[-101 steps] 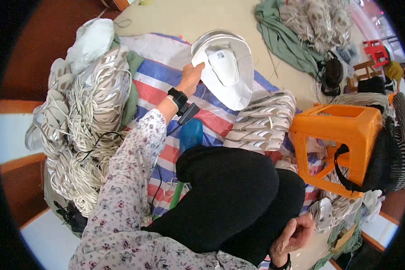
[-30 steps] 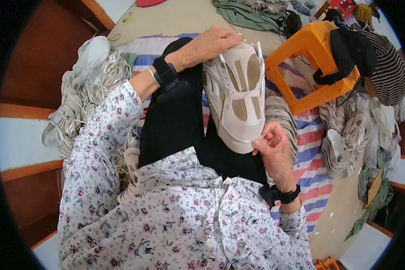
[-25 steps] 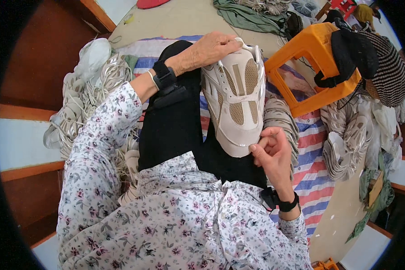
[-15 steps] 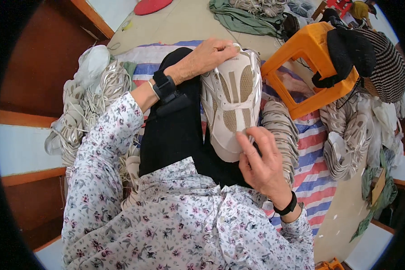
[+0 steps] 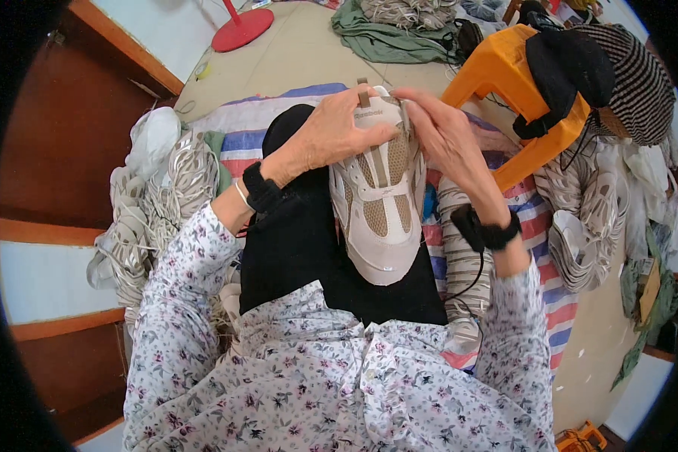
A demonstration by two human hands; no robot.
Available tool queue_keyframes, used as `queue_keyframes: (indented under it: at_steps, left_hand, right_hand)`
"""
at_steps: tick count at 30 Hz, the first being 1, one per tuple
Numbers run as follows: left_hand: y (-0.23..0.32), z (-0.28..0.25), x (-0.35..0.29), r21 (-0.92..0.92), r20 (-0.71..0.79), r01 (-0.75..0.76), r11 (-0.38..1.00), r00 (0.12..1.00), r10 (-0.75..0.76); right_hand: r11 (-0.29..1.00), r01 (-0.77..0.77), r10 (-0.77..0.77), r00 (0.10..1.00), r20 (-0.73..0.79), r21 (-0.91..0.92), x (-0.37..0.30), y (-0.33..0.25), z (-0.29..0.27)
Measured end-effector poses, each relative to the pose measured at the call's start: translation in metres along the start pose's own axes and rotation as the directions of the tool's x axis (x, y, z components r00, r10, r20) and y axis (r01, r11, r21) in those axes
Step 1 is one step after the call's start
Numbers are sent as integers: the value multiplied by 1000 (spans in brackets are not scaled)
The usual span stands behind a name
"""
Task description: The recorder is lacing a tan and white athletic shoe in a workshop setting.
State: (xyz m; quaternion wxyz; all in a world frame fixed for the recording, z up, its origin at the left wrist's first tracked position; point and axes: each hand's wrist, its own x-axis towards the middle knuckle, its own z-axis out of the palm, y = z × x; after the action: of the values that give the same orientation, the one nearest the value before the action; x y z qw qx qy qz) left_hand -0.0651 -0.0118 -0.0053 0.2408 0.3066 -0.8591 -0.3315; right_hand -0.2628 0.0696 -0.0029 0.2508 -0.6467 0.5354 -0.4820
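A beige shoe upper (image 5: 385, 252) with tan mesh panels lies on the black cloth over my lap, its rounded toe toward me. My left hand (image 5: 328, 128) is closed on its far end, with the thumb across the tongue and the fingers over the left edge. On the opposite side, my right hand (image 5: 450, 139) has its fingers bent together around the far right edge of the opening. What those fingertips pinch is partly hidden. A tan pull loop (image 5: 363, 92) sticks up past the tongue, between the two hands.
Nested shoe uppers (image 5: 458, 218) lie in a row right of my lap, on a striped plastic sheet (image 5: 242, 141). More bundles stand left (image 5: 188, 169) and right (image 5: 595, 218). An orange stool (image 5: 497, 64) carries black and striped cloth items (image 5: 633, 83).
My right hand has left the toe and moved up to the far right edge of the opening. My left thumb now lies across the tongue. The pull loop has come into sight.
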Motion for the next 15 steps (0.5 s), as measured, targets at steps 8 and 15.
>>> queue_keyframes:
  at_steps: [8,15]
  left_hand:
    - [22,-5,-11,239,0,-176,955,983,182]
    - [31,6,-11,368,25,-192,910,980,197]
  right_hand:
    - [955,-225,187,963,195,195,7,23,-6]
    - [994,21,-42,980,196,108,-3,9,-6]
